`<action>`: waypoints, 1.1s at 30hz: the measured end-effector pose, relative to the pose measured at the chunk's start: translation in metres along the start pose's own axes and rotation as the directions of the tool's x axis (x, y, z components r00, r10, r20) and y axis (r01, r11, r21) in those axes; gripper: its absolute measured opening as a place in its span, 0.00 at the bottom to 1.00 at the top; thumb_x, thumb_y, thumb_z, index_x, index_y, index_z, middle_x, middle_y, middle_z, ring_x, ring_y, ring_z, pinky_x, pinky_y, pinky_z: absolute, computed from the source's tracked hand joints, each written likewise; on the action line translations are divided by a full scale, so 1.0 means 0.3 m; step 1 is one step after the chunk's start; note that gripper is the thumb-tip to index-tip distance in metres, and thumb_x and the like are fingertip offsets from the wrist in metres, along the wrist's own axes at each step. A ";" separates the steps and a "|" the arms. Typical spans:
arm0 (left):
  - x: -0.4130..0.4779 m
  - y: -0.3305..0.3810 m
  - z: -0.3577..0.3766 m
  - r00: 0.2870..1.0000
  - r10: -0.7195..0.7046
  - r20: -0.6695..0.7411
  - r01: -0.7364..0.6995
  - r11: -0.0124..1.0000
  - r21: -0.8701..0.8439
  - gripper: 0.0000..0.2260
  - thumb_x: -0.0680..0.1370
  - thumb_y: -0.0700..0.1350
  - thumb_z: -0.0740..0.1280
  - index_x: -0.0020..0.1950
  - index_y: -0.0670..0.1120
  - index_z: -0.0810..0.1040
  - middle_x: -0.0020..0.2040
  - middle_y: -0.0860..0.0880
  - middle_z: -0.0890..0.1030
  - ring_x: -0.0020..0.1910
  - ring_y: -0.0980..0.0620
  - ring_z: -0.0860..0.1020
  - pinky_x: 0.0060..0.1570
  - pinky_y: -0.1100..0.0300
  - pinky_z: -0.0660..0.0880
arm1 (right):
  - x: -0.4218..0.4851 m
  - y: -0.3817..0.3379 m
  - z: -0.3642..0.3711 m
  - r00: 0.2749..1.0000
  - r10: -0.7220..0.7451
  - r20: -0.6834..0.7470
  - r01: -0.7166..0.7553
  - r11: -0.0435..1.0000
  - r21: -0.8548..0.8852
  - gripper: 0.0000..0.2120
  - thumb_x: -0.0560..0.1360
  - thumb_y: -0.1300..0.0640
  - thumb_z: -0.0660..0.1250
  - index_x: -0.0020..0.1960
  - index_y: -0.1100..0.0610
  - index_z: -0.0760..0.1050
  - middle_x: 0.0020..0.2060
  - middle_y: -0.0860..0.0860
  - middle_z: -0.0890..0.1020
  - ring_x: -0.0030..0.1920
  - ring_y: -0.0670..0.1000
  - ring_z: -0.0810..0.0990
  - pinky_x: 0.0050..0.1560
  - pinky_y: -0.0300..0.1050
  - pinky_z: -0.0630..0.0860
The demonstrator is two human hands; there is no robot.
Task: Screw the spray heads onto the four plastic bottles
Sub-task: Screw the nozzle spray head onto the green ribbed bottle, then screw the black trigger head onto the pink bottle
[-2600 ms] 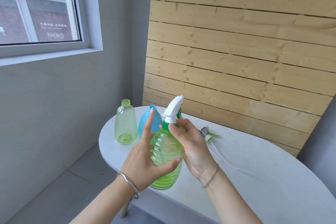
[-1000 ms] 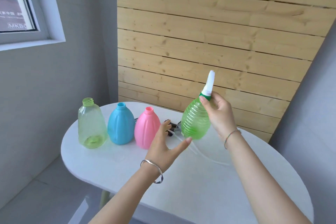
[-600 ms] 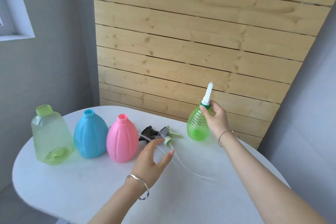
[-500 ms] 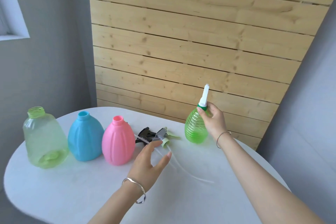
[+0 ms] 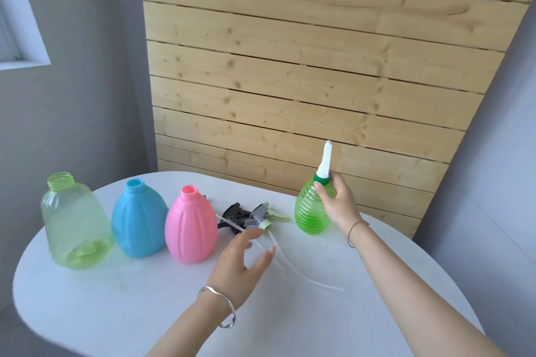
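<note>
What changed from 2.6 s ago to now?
The ribbed green bottle, then held up in both hands, now stands on the table, the right hand still at its neck. The left hand let go and reaches open toward the loose spray heads. The three uncapped bottles stayed put.

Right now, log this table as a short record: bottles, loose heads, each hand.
capped: ribbed green bottle, white spray head on it
uncapped: pale green bottle, blue bottle, pink bottle, all upright in a row
loose spray heads: lying between pink and ribbed green bottles, tubes trailing on the table
right hand: gripping ribbed green bottle's neck
left hand: open, empty, beside the loose heads
</note>
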State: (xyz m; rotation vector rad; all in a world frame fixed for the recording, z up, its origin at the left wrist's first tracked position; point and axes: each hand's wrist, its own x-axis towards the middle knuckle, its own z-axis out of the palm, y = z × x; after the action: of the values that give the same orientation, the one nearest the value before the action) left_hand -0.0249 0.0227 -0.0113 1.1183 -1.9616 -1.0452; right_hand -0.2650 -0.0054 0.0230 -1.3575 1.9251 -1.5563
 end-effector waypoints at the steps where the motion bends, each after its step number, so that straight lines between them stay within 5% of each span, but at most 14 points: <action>1: -0.002 0.002 -0.003 1.000 0.002 -0.004 -0.002 1.000 -0.002 0.16 0.76 0.54 0.65 0.63 0.55 0.71 0.61 0.59 0.75 0.60 0.57 0.73 0.62 0.59 0.71 | -0.006 -0.002 -0.002 1.000 0.003 0.003 -0.003 1.000 -0.001 0.18 0.77 0.58 0.65 0.66 0.56 0.69 0.57 0.47 0.76 0.60 0.48 0.73 0.56 0.36 0.64; 7: -0.012 0.021 -0.046 0.999 0.026 -0.042 -0.027 0.999 -0.033 0.16 0.76 0.51 0.66 0.63 0.53 0.73 0.56 0.62 0.74 0.57 0.57 0.75 0.56 0.63 0.71 | -0.054 -0.052 -0.029 0.998 -0.011 -0.060 0.010 1.000 -0.016 0.28 0.76 0.59 0.67 0.73 0.56 0.61 0.73 0.51 0.67 0.73 0.50 0.63 0.67 0.38 0.59; 14: -0.057 0.032 -0.172 0.990 0.077 -0.119 -0.080 0.997 -0.017 0.05 0.77 0.46 0.66 0.50 0.56 0.77 0.48 0.61 0.80 0.48 0.62 0.79 0.46 0.71 0.73 | -0.227 -0.220 0.022 0.923 -0.314 -0.221 0.318 0.948 -0.015 0.23 0.73 0.63 0.69 0.66 0.58 0.68 0.63 0.48 0.71 0.66 0.48 0.70 0.67 0.34 0.62; 16: -0.067 0.027 -0.232 0.979 0.082 -0.187 -0.084 0.996 -0.001 0.08 0.77 0.45 0.66 0.44 0.59 0.76 0.43 0.62 0.81 0.43 0.67 0.79 0.39 0.77 0.72 | -0.267 -0.268 0.090 0.926 -0.345 -0.151 0.353 0.936 0.023 0.19 0.73 0.61 0.70 0.63 0.56 0.71 0.59 0.46 0.74 0.63 0.44 0.73 0.65 0.33 0.64; 19: -0.076 0.007 -0.324 0.948 0.052 -0.314 -0.058 0.998 -0.009 0.09 0.76 0.44 0.67 0.40 0.58 0.76 0.41 0.61 0.81 0.40 0.66 0.79 0.36 0.76 0.71 | -0.298 -0.330 0.229 0.970 -0.171 0.172 0.142 0.975 0.170 0.15 0.75 0.56 0.69 0.60 0.51 0.73 0.58 0.43 0.77 0.62 0.40 0.73 0.67 0.39 0.67; 22: -0.087 -0.024 -0.406 0.916 -0.012 -0.402 -0.013 0.998 -0.058 0.05 0.76 0.43 0.67 0.43 0.54 0.77 0.42 0.58 0.81 0.41 0.61 0.79 0.36 0.72 0.69 | -0.283 -0.383 0.366 0.918 -0.065 0.391 -0.004 0.985 0.173 0.16 0.75 0.52 0.68 0.63 0.52 0.74 0.62 0.46 0.77 0.65 0.44 0.72 0.70 0.46 0.66; 27: -0.107 -0.059 -0.469 0.898 -0.066 -0.435 0.021 0.994 -0.109 0.05 0.75 0.44 0.69 0.50 0.51 0.76 0.43 0.58 0.79 0.40 0.59 0.78 0.36 0.71 0.68 | -0.252 -0.434 0.498 0.891 -0.075 0.448 0.038 0.995 0.092 0.17 0.74 0.55 0.69 0.62 0.55 0.77 0.62 0.49 0.80 0.65 0.46 0.75 0.65 0.34 0.65; 33: -0.116 -0.065 -0.453 0.950 -0.059 -0.306 0.027 0.994 -0.109 0.19 0.70 0.47 0.74 0.58 0.50 0.73 0.53 0.55 0.77 0.50 0.54 0.77 0.46 0.65 0.73 | -0.278 -0.433 0.467 0.917 -0.096 0.387 0.053 0.991 0.120 0.14 0.71 0.58 0.73 0.56 0.55 0.80 0.53 0.51 0.85 0.57 0.47 0.81 0.59 0.31 0.72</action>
State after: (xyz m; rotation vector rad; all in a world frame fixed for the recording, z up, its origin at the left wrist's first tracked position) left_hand 0.1087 0.0037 0.0318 1.1925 -1.6249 -0.9197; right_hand -0.0604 -0.0137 0.0625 -1.5712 1.5415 -1.2755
